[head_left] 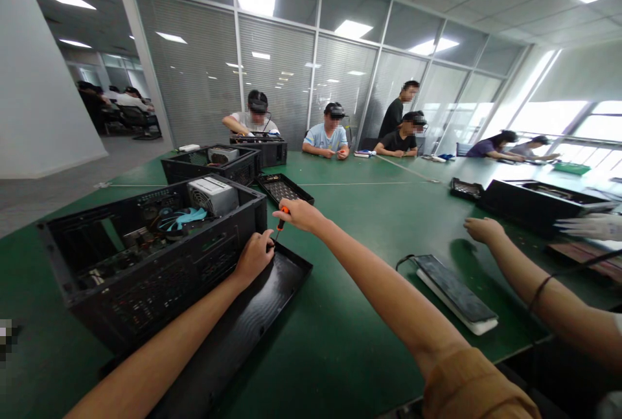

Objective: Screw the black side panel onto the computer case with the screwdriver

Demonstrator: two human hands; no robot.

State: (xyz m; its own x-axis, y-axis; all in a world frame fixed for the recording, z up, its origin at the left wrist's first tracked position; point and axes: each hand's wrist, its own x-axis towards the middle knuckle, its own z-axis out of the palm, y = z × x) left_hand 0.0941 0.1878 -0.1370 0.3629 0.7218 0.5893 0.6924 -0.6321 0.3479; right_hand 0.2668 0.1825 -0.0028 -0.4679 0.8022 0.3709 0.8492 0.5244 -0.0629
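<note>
My right hand point(300, 215) is wrapped round the handle of an orange and black screwdriver point(281, 219), which points down toward my left hand. My left hand point(254, 257) is closed, thumb and fingers together close to the screwdriver's tip; whatever they hold is hidden. Both hands are at the near right corner of an open black computer case point(160, 263). Inside it are a silver power supply point(214, 194) and a fan with light-blue blades point(182, 219). Below my left hand, a black side panel point(243, 328) lies along the case.
Behind stand more open computer cases point(211, 163) and a black tray of small parts point(284, 188). To the right lies a dark flat-topped pad point(454, 289) with a cable. A co-worker's arm point(529, 270) reaches in near another black case point(539, 202). Several people sit across the green table point(369, 212).
</note>
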